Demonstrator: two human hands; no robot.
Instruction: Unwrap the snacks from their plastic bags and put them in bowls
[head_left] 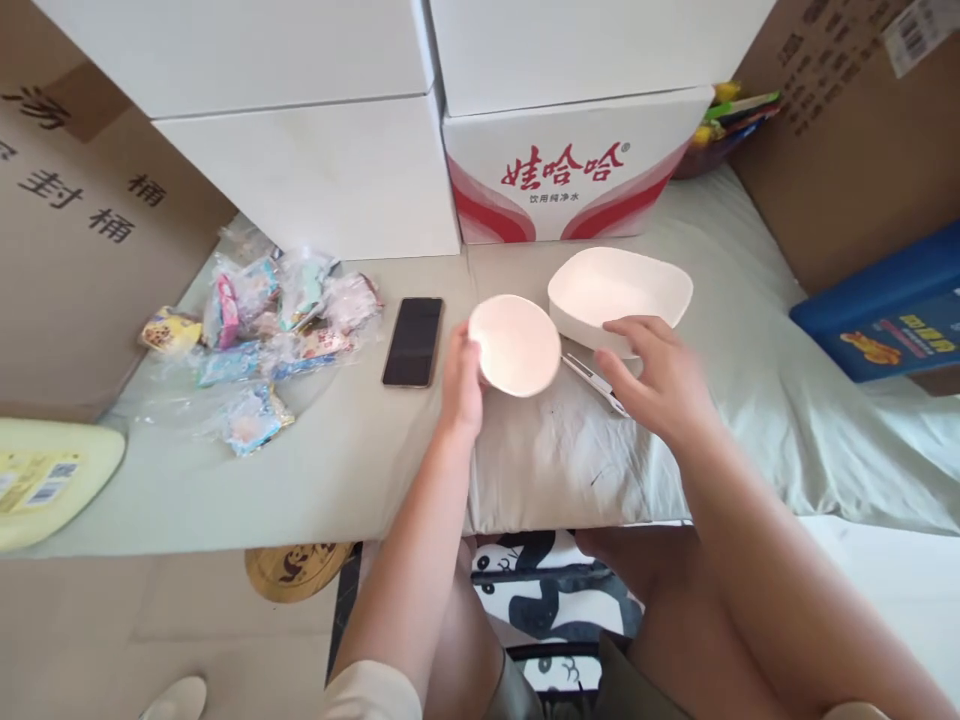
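My left hand point(463, 385) grips a round white bowl point(516, 345) by its left side, with the thumb at the rim and the bowl's inside facing me. To the right, my right hand point(656, 380) has its fingers apart, near the front wall of a larger white oval basin point(581, 325). Whether its fingertips touch the basin I cannot tell. A white utility knife point(596, 383) lies on the cloth between the bowl and my right hand, partly behind the hand. A dark-screened phone point(414, 342) lies left of the bowl.
Small wrapped packets point(255, 415) lie in a loose heap at the left. White cartons point(555, 190) stand along the back, brown cardboard boxes point(97, 230) at both sides. A blue package point(892, 310) is at the right, a pale yellow bottle point(56, 480) at the left edge.
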